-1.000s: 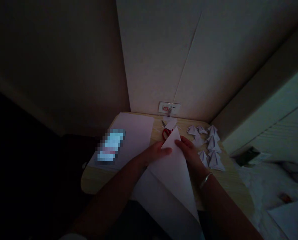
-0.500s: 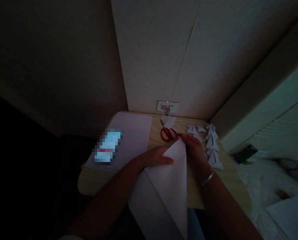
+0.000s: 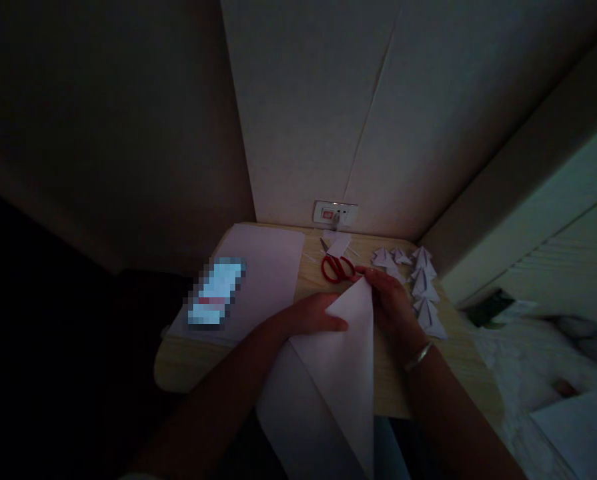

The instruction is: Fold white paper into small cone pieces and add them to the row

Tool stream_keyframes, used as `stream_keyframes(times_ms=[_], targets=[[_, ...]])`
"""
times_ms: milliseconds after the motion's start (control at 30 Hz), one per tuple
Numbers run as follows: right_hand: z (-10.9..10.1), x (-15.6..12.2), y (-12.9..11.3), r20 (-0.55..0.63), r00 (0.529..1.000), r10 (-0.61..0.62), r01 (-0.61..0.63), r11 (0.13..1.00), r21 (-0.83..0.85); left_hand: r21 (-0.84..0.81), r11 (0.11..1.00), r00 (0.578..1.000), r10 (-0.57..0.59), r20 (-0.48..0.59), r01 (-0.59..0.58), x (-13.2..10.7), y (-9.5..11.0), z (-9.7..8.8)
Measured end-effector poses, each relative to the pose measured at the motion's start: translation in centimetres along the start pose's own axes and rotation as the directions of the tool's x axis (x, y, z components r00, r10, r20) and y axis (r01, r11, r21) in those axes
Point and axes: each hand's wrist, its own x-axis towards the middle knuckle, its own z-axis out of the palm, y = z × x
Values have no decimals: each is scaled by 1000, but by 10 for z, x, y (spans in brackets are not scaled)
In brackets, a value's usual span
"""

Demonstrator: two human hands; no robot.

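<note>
A large sheet of white paper (image 3: 343,360), folded over along a diagonal, is held up between both hands at the table's front edge. My left hand (image 3: 323,315) grips its left side, thumb lying on top and the other fingers hidden behind the paper. At the sheet's upper corner my right hand (image 3: 385,293) pinches the tip; a bracelet is on that wrist. Just beyond the corner lie red-handled scissors (image 3: 337,268), touching small white paper scraps (image 3: 339,245). Several folded paper pieces (image 3: 425,283) stand in a group to the right of my right hand.
On the left of the wooden table (image 3: 448,373) lies a stack of white paper (image 3: 273,267) with a lit phone (image 3: 217,292) on it. A wall socket (image 3: 335,213) with a plug is behind. To the right, another white sheet (image 3: 581,427) rests on a pale cloth surface.
Hardly anything differs. Both hands keep their hold on the folded paper, and the view has shifted very slightly.
</note>
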Motion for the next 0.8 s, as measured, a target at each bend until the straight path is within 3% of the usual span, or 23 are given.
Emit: stream_keyframes(times_ms=[800], targets=[[-10, 6, 1, -122, 992, 12, -13, 1000, -3, 83, 994, 997, 71, -28, -69, -1, 2, -3]])
